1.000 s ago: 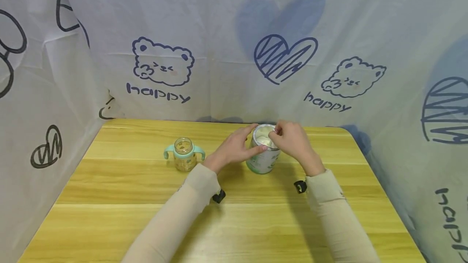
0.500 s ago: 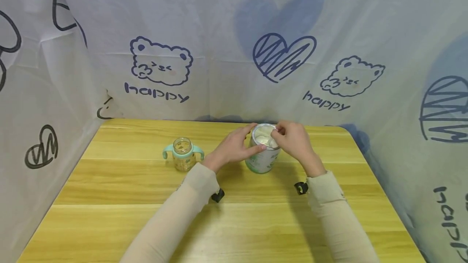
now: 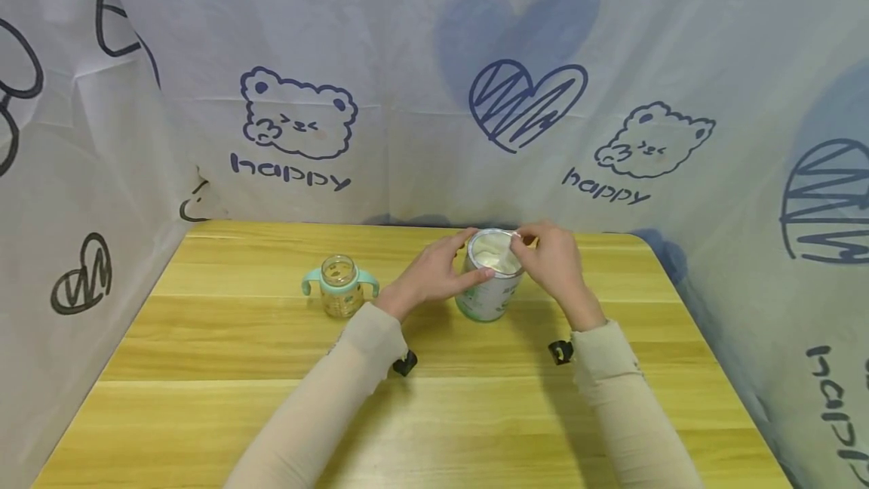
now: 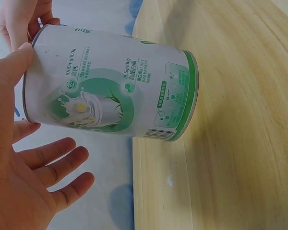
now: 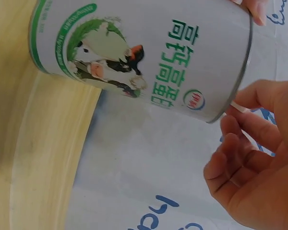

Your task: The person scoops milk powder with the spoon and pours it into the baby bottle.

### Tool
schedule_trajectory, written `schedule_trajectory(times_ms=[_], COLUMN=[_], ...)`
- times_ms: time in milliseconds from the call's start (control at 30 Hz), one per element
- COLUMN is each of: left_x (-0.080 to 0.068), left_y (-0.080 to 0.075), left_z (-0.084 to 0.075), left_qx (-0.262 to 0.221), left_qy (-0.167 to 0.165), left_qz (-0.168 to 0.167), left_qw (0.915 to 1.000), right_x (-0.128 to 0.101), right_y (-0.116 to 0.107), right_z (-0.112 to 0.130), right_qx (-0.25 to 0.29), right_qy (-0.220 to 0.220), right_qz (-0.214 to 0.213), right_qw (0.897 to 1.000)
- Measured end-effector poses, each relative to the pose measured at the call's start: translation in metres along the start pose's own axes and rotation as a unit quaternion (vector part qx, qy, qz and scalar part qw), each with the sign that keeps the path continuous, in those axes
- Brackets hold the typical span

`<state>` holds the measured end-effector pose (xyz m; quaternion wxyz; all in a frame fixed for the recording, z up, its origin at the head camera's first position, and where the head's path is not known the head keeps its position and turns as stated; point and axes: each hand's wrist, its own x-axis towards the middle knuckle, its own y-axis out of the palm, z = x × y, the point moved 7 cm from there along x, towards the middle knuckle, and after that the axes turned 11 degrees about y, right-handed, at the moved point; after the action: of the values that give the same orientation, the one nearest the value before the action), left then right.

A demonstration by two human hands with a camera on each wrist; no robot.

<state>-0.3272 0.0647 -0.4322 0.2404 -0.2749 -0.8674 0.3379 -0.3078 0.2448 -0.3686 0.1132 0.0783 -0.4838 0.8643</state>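
Note:
A white and green milk powder can (image 3: 490,299) stands upright near the table's back edge, its top uncovered and pale powder (image 3: 485,253) inside. My left hand (image 3: 433,272) holds it at the rim, thumb on the near side and index finger on the far side; in the left wrist view the other fingers are spread off the can. At the right of the rim, my right hand (image 3: 551,262) pinches the thin white handle of a scoop (image 5: 238,107) between thumb and index finger. The scoop's lower part (image 3: 505,253) shows inside the can's mouth.
Left of the can stands a lidless clear baby bottle (image 3: 342,294) with two mint handles. A wooden table (image 3: 475,421) lies under everything. Printed cloth (image 3: 414,134) hangs right behind the table's back edge.
My right hand has shifted slightly right and up at the rim, and more of the scoop shows in the can's mouth. My left hand and the can stay nearly in place.

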Motion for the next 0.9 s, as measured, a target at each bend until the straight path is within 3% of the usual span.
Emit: schedule_trajectory(times_ms=[433,900], left_x=[-0.0020,-0.0007], left_y=[0.0004,0.0025], left_z=[0.0004,0.0019], left_qx=[-0.002,-0.010], left_qy=[-0.005,0.003], left_qz=[-0.001,-0.004], left_qw=[1.0000,0.9999], right_x=[0.0023,0.0030], right_y=[0.0018,0.0091], right_z=[-0.0031,-0.0006], right_qx=[0.022,0.083], right_qy=[0.003,0.009], right_qz=[0.012,0.071], right_qw=[1.000,0.994])
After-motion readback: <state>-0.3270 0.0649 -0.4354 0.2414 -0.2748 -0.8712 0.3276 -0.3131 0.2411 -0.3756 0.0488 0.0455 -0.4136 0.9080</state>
